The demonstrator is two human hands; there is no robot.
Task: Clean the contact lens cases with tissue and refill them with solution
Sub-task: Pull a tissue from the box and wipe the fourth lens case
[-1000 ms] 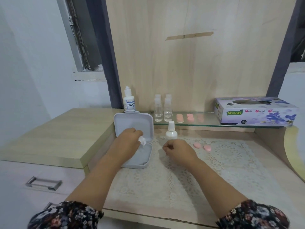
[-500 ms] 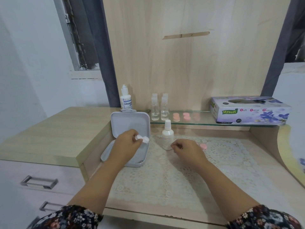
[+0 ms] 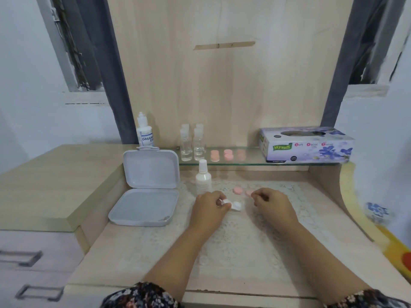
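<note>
White contact lens case sits over the lace mat at table centre, pinched at its left end by the left hand, fingers curled round it. Right hand just right of it, fingers curled; whether they hold anything cannot be told. Two pink caps lie just beyond the hands. White dropper bottle stands upright behind the left hand. Grey box lies open at left, lid raised. Far glass shelf carries a tissue box at right.
</note>
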